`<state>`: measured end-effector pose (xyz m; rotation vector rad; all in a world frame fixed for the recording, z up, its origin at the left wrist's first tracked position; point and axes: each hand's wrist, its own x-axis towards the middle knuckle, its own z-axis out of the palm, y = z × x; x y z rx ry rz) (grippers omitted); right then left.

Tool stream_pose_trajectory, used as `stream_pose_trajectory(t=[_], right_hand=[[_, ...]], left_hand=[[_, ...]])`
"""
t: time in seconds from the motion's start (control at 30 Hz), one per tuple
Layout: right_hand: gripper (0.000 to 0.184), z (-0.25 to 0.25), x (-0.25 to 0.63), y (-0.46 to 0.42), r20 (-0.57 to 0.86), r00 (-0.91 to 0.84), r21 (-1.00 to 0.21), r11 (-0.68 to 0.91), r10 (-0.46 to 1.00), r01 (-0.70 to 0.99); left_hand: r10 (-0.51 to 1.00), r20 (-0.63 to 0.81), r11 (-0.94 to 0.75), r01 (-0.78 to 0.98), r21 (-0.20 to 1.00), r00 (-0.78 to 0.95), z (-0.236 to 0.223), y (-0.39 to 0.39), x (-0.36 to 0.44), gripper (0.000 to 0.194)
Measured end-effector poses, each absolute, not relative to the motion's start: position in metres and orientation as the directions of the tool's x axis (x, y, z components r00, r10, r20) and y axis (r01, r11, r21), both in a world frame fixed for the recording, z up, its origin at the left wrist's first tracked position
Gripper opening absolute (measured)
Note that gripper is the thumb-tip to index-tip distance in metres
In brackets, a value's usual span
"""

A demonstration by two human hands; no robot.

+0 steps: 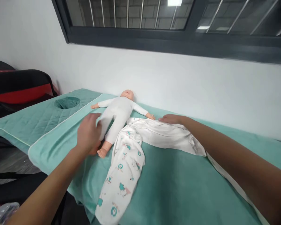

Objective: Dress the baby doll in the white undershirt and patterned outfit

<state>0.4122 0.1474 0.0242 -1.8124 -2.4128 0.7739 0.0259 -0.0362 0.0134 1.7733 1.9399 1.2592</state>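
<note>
A baby doll [119, 107] in a white bodysuit lies on its back, its head toward the wall and its arms spread. My left hand [87, 131] is beside the doll's lower leg, with fingers bent and thumb apart; it hides part of one foot, and I cannot tell if it touches the leg. A white swaddle sack [126, 168] with a teal and pink print runs from beside the doll to the near bed edge. Its plain white flap [164, 134] is spread to the right. My right hand [170, 118], fingers stretched out, is at the flap's upper edge near the doll's hand.
Everything lies on a teal bed cover [178, 187] against a white wall [178, 84]. A quilted section with a face hole [67, 102] is at the left. Black and red chairs [21, 87] stand beyond it. A dark-framed window [131, 36] is above.
</note>
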Motion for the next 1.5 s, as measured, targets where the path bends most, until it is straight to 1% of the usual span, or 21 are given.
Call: stream_pose_trajectory(t=[0.03,0.07,0.13,0.2,0.27,0.33,0.4,0.47,0.57,0.67,0.73,0.77,0.83,0.93,1.03,1.13,1.2,1.3,1.33,1.4,1.5], right_hand=[[0.048,0.026,0.42,0.136,-0.275,-0.331,-0.372,0.217,0.903,0.902],[0.042,0.028,0.425,0.124,-0.283,-0.349,-0.356,0.24,0.893,0.903],[0.03,0.032,0.426,0.1,-0.281,-0.394,-0.344,0.292,0.875,0.893],[0.021,0.035,0.418,0.075,-0.254,-0.443,-0.344,0.348,0.86,0.872],[0.015,0.04,0.406,0.046,-0.21,-0.5,-0.354,0.411,0.84,0.84],[0.007,0.047,0.394,0.013,-0.154,-0.567,-0.372,0.484,0.809,0.792],[0.01,0.055,0.388,-0.023,-0.076,-0.613,-0.391,0.542,0.786,0.744],[0.016,0.062,0.39,-0.059,0.001,-0.628,-0.41,0.573,0.779,0.71],[0.018,0.065,0.413,-0.104,0.083,-0.595,-0.433,0.567,0.799,0.7],[0.031,0.056,0.448,-0.129,0.09,-0.47,-0.667,0.404,0.878,0.626],[0.054,0.047,0.47,-0.137,0.004,-0.384,-0.825,0.22,0.923,0.521],[0.065,0.043,0.478,-0.14,-0.042,-0.37,-0.863,0.153,0.928,0.481],[0.082,0.041,0.487,-0.143,-0.075,-0.41,-0.894,0.121,0.909,0.432],[0.083,0.047,0.481,-0.148,0.013,-0.544,-0.933,0.205,0.839,0.295],[0.072,0.055,0.462,-0.147,0.061,-0.644,-0.985,0.152,0.762,0.087],[0.058,0.054,0.44,-0.137,0.042,-0.611,-0.998,0.006,0.791,-0.061],[0.051,0.051,0.426,-0.128,0.028,-0.513,-0.985,-0.062,0.858,-0.158],[0.051,0.05,0.406,-0.118,0.03,-0.439,-0.95,-0.111,0.898,-0.291],[0.053,0.049,0.4,-0.117,0.049,-0.465,-0.94,-0.116,0.884,-0.321],[0.058,0.048,0.393,-0.117,0.095,-0.577,-0.93,-0.135,0.811,-0.343],[0.054,0.035,0.396,-0.118,0.071,-0.725,-0.947,-0.181,0.685,-0.264]], left_hand=[[0.893,0.446,-0.205,0.827,0.523,-0.061,0.015,-0.048,0.039,0.037],[0.882,0.446,-0.327,0.876,0.353,0.15,0.016,-0.059,0.052,0.04],[0.83,0.347,-0.513,0.842,0.167,0.437,0.012,-0.076,0.078,0.049],[0.804,0.303,-0.558,0.825,0.087,0.512,0.007,-0.085,0.1,0.045],[0.811,0.303,-0.531,0.847,0.019,0.501,0.005,-0.087,0.117,0.034],[0.809,0.357,-0.491,0.871,-0.029,0.467,0.008,-0.087,0.135,0.029],[0.775,0.45,-0.484,0.874,-0.03,0.445,0.014,-0.089,0.156,0.027],[0.726,0.512,-0.543,0.84,0.015,0.46,0.019,-0.093,0.181,0.027],[0.712,0.529,-0.614,0.775,0.151,0.461,0.021,-0.098,0.215,0.025],[0.743,0.547,-0.583,0.774,0.247,0.385,0.02,-0.1,0.24,0.017],[0.74,0.599,-0.556,0.779,0.291,0.305,0.022,-0.103,0.255,0.016],[0.723,0.64,-0.558,0.767,0.317,0.261,0.025,-0.105,0.262,0.02],[0.656,0.733,-0.596,0.72,0.356,0.18,0.033,-0.113,0.278,0.031],[0.597,0.802,-0.63,0.633,0.449,0.024,0.044,-0.13,0.299,0.034],[0.734,0.658,-0.548,0.424,0.721,-0.169,0.047,-0.144,0.306,0.031],[0.882,0.435,-0.418,0.129,0.899,-0.18,0.039,-0.147,0.294,0.027],[0.923,0.377,-0.377,0.019,0.926,-0.081,0.028,-0.145,0.28,0.04],[0.938,0.343,-0.342,-0.035,0.939,0.042,0.01,-0.14,0.261,0.079],[0.946,0.323,-0.323,-0.03,0.946,0.023,0.005,-0.14,0.256,0.089],[0.958,0.27,-0.271,0.002,0.963,-0.101,-0.003,-0.145,0.247,0.094],[0.92,0.221,-0.203,0.088,0.975,-0.322,-0.011,-0.167,0.231,0.081]])
